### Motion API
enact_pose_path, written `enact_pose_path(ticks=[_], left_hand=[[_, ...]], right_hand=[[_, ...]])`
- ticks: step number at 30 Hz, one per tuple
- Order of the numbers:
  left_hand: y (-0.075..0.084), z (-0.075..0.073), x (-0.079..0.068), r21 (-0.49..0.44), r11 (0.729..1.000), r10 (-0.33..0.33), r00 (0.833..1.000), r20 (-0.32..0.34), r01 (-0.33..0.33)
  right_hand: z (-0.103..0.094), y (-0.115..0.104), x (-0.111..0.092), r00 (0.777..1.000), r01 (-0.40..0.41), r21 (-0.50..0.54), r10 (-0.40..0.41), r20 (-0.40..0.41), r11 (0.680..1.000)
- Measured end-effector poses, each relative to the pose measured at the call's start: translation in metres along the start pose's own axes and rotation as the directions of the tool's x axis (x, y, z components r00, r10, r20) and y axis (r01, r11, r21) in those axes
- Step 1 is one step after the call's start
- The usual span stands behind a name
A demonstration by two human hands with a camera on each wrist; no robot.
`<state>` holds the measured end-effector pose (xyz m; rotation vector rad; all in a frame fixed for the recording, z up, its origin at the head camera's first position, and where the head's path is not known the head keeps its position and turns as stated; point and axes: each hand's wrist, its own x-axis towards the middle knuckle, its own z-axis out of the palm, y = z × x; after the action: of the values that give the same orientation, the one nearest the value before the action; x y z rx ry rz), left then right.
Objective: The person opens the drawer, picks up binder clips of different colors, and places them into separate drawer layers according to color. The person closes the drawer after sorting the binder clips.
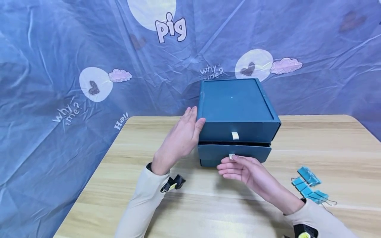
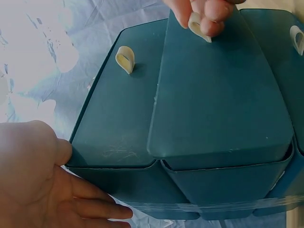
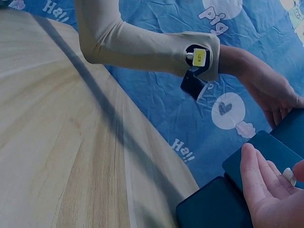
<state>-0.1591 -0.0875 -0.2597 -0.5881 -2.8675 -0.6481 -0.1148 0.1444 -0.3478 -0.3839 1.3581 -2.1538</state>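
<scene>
A dark teal drawer box (image 1: 238,99) stands at the back of the table, its drawers stacked and each fitted with a small pale loop tab. My left hand (image 1: 182,134) lies with straight fingers along the box's left side, thumb at the front corner. With thumb and fingers, my right hand (image 1: 248,172) pinches the loop tab (image 2: 195,26) of the middle drawer (image 2: 218,95), which sticks out slightly past the one above. The top drawer (image 2: 123,114) is closed. In the left wrist view a further drawer (image 2: 280,47) shows below; my right hand hides it in the head view.
Several light blue binder clips (image 1: 306,186) lie on the wooden table (image 1: 125,185) to the right of the box. Behind the table hangs a blue printed cloth (image 1: 166,66). Clear tape (image 2: 228,206) runs along the box's side.
</scene>
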Motion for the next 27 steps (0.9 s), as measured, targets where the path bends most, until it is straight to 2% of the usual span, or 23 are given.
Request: enact_pose_path(ticks=[5,27], left_hand=[[-0.001,0.001,0.000,-0.007,1.000,0.003,1.000,-0.005,-0.003],[-0.002,0.001,0.000,-0.007,1.000,-0.006,1.000,-0.009,0.006]], right_hand=[[-0.001,0.002,0.003,1.000,-0.016,0.015,0.017,-0.021,1.000],[-0.008,0.003,0.014,0.999,0.043,0.012,-0.043,-0.033,0.999]])
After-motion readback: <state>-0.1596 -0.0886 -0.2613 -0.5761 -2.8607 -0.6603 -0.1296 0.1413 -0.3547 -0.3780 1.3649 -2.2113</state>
